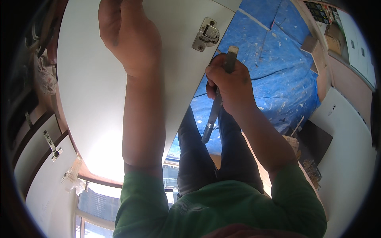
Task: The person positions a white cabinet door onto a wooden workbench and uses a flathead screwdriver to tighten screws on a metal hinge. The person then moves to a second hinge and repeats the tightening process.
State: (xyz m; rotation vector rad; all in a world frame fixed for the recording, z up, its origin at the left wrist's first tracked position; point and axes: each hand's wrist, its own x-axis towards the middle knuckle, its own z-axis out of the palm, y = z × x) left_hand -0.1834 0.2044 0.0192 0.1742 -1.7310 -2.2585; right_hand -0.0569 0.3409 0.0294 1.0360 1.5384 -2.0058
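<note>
floor (238,156) | blue paint-spattered tarp (278,67) spread on it | dark panel (315,141) lying at right

Left hand (129,33) fingers run off the top edge; the tool's (216,105) middle is buried in the right fist (230,81).

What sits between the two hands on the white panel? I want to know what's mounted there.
In the head view, a metal hinge sits on the white panel, between the left hand and the right hand, which grips a grey tool.
</note>
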